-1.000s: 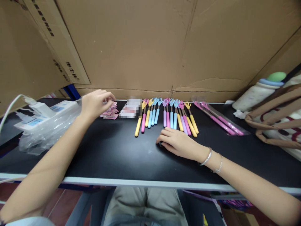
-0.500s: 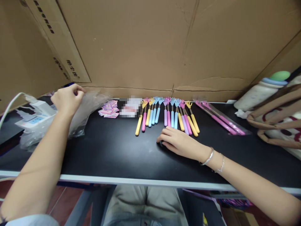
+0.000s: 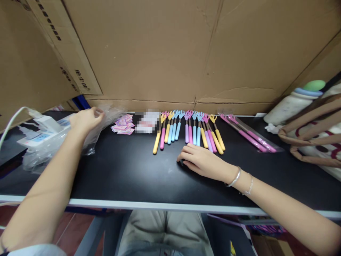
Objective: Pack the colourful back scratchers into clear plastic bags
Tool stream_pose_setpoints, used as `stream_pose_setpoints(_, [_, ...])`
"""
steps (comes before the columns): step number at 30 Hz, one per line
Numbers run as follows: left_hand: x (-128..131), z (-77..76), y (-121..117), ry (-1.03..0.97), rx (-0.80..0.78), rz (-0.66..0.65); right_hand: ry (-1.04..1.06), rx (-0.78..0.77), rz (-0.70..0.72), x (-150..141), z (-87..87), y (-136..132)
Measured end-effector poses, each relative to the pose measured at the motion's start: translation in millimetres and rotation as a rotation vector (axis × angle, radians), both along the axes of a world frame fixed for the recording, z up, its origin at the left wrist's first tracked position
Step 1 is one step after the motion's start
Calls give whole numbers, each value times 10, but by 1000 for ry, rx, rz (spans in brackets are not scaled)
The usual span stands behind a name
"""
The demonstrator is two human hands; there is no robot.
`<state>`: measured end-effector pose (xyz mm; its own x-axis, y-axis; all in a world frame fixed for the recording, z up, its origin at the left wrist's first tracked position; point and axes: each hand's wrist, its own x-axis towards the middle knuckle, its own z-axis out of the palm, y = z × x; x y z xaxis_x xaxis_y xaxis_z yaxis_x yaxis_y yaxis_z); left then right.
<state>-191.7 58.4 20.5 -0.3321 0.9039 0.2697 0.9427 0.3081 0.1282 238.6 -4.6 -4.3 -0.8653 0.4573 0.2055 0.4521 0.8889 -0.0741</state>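
Head camera: creased, matte cardboard (image 3: 160, 53) stands behind a smooth black desk (image 3: 133, 177). On the left, crinkled, translucent plastic bags (image 3: 92, 142) lie under the left hand (image 3: 86, 119), whose fingers curl inward; handling this thin film seems the step in hand, though whether they pinch it, I cannot tell. The right hand (image 3: 198, 160) rests by the rounded, glossy handles of claw-tipped sticks (image 3: 190, 135), fingers bent, any hold unclear. Beyond them lies a sleeved pink pair (image 3: 250, 138); small printed cards (image 3: 123, 124) overlap loosely near the bags.
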Motion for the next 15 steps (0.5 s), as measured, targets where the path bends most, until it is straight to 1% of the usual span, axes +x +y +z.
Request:
stream_pose_setpoints(3, [64, -36, 29, 38, -112, -14, 4, 6, 2, -3, -6, 4])
stream_pose_setpoints(5, [94, -57, 46, 36, -144, -22, 1, 12, 0, -4, -7, 7])
stream_pose_setpoints(9, [94, -61, 65, -16, -110, -42, -14, 24, 1, -5, -1, 8])
stream_pose_setpoints(13, [32, -5, 64, -74, -78, -19, -11, 32, 5, -4, 5, 5])
stream_pose_setpoints(15, [5, 45, 49, -166, 15, -96, -13, 33, 4, -3, 7, 4])
